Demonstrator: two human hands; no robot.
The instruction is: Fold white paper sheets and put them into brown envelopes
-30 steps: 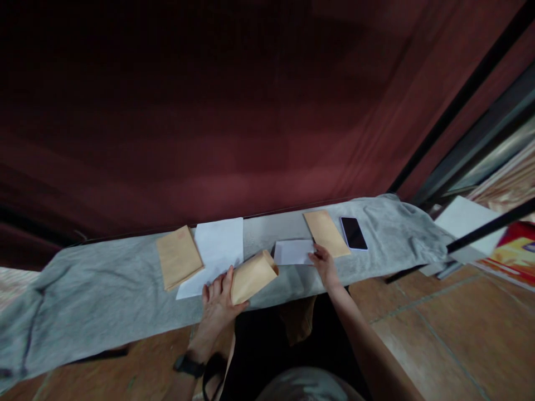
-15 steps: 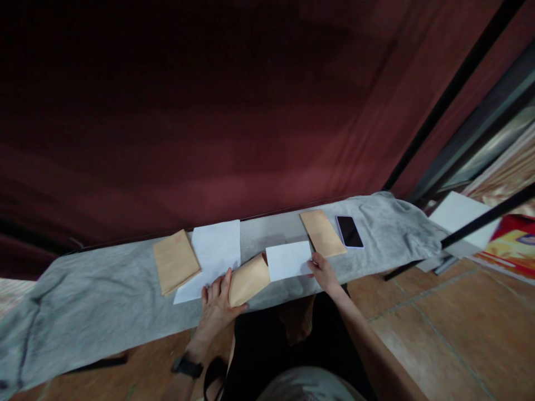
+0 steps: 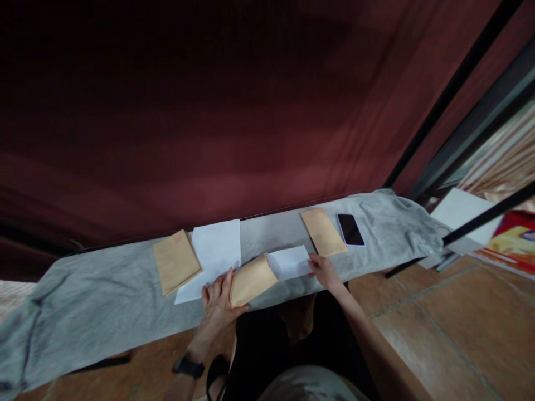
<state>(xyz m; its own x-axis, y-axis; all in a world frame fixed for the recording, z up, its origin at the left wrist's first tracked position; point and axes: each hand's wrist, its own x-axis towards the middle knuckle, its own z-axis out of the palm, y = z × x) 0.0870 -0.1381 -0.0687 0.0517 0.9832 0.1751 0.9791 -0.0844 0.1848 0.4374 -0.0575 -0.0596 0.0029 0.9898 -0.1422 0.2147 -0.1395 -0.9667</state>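
Observation:
My left hand [image 3: 217, 301] grips the near end of a brown envelope [image 3: 251, 278], thumb under it and fingers on top, with its open mouth turned to the right. My right hand [image 3: 324, 271] pinches the right edge of a folded white paper [image 3: 289, 262]. The paper's left edge sits at the envelope's mouth. Both lie over a grey cloth [image 3: 104, 312] that covers a long narrow table. A black watch [image 3: 188, 366] is on my left wrist.
A stack of brown envelopes [image 3: 176, 260] and a white sheet [image 3: 213, 253] lie to the left. Another brown envelope [image 3: 322, 231] and a black phone [image 3: 350, 229] lie to the right. A dark red curtain hangs behind. White sheets [image 3: 457, 209] sit at far right.
My right hand drew the folded white paper from the back of the table towards me and then left, until its edge met the mouth of the envelope held in my left hand.

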